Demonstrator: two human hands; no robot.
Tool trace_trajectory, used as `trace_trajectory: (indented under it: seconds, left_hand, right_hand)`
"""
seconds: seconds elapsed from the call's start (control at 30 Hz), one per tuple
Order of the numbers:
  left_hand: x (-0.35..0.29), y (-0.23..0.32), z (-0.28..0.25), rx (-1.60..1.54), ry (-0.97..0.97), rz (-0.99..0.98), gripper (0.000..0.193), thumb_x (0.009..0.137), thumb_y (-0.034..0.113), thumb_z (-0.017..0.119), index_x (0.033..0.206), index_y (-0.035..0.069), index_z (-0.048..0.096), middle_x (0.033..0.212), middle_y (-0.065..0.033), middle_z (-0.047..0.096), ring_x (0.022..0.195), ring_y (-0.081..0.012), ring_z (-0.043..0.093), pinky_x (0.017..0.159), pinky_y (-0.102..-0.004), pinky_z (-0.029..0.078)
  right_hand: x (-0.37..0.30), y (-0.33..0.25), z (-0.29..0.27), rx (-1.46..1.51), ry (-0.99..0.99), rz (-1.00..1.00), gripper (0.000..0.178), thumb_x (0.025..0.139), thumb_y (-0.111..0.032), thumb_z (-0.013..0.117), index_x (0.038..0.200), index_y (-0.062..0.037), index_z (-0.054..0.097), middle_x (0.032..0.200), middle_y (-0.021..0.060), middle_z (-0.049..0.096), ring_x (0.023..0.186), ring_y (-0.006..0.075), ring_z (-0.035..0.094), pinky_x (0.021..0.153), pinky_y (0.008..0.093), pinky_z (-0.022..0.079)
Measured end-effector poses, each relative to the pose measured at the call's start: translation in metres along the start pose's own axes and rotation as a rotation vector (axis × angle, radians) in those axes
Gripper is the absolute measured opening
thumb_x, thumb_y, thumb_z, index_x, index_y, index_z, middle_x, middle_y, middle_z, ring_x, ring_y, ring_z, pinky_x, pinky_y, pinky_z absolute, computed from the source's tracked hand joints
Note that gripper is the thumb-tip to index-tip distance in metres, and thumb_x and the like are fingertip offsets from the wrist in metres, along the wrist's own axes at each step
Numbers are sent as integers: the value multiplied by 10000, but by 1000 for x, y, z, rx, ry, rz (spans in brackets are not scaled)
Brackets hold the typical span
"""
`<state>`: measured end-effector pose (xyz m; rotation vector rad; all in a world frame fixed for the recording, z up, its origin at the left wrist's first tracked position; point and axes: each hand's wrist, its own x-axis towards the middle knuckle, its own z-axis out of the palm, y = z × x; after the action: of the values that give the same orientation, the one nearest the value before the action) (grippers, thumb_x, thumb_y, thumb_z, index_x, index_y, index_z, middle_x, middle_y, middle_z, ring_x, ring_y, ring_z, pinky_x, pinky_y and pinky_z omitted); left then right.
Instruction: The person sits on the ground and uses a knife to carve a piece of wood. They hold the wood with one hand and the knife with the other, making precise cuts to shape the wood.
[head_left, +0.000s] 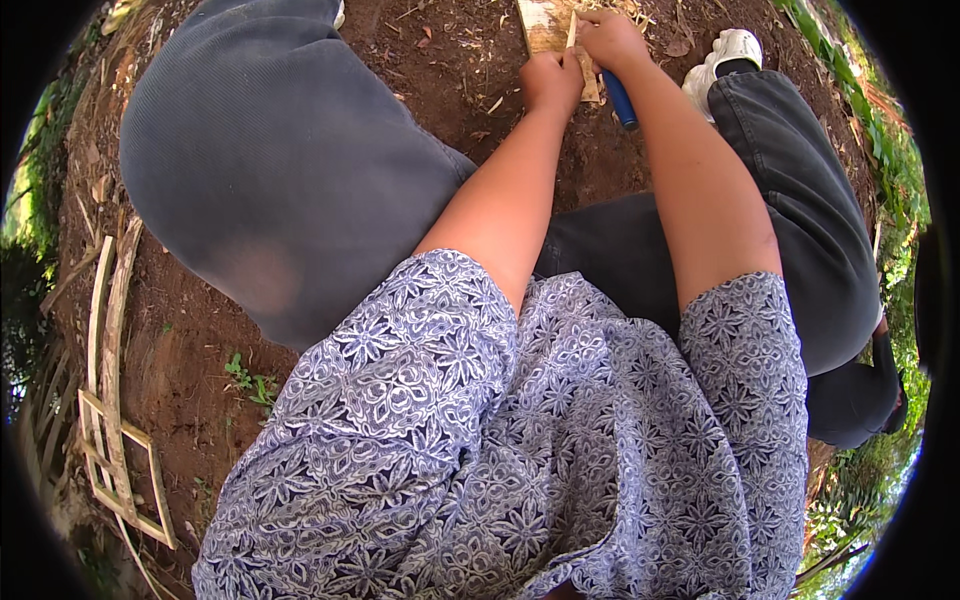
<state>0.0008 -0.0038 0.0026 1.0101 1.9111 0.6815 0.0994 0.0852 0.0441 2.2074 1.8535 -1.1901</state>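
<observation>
Brown soil (pixel 440 75) lay all round, w/ a wooden frame (pixel 112 350) off to my L. A wooden board (pixel 545 28) sat ahead. My R hand (pixel 613 42) was curled at its R side, my L hand (pixel 552 82) closed nearby. A blue handle (pixel 620 102) stuck out under R; far end hidden, so couldn't tell if R gripped it. Smallest: thin pale stick (pixel 571 30), gripped in L, tip near R's fingers. IMO best: L steady, stick braced, light controlled pressure, fingers clear of any edge.
</observation>
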Motion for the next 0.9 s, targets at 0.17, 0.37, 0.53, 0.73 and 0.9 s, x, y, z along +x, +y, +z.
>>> trace_trajectory:
  seconds: [0.17, 0.37, 0.53, 0.73, 0.9]
  left_hand:
    - [0, -6, 1, -159, -38, -119, 407, 908, 370, 631, 778, 0, 739, 716, -243, 673, 686, -421, 682, 642, -489, 528]
    - [-1, -5, -2, -104, -2, -73, 450, 919, 415, 610, 785, 6, 739, 730, -240, 680, 698, -419, 686, 647, -491, 526]
    - [-4, 10, -10, -32, 4, -83, 454, 935, 413, 596, 777, 13, 740, 731, -230, 685, 701, -414, 687, 655, -486, 531]
    - [-7, 11, -13, -112, -38, -115, 427, 937, 386, 589, 706, 71, 763, 628, -124, 682, 603, -250, 668, 636, -404, 507]
    - [-3, 3, -8, -78, 7, -74, 381, 954, 361, 574, 789, 94, 789, 712, -148, 711, 694, -281, 704, 700, -415, 525]
  right_hand:
    - [-17, 4, -1, 11, -104, -50, 370, 996, -274, 574, 1326, -147, 683, 677, 92, 692, 470, 176, 649, 559, 342, 568]
    - [-47, -15, -5, 29, -126, -4, 359, 995, -261, 587, 1310, -122, 688, 699, 112, 699, 446, 190, 640, 559, 346, 577]
    - [-48, -17, 0, 98, -67, 64, 365, 989, -258, 583, 1310, -116, 682, 749, 123, 723, 475, 185, 648, 546, 333, 575]
    - [-19, -6, 16, -10, -19, 1, 384, 952, -252, 620, 1296, -95, 687, 867, 153, 710, 681, 234, 656, 672, 362, 549]
    - [8, -13, 11, -74, -14, 46, 350, 892, -246, 656, 1209, -124, 742, 1140, 242, 713, 1055, 363, 710, 944, 435, 549]
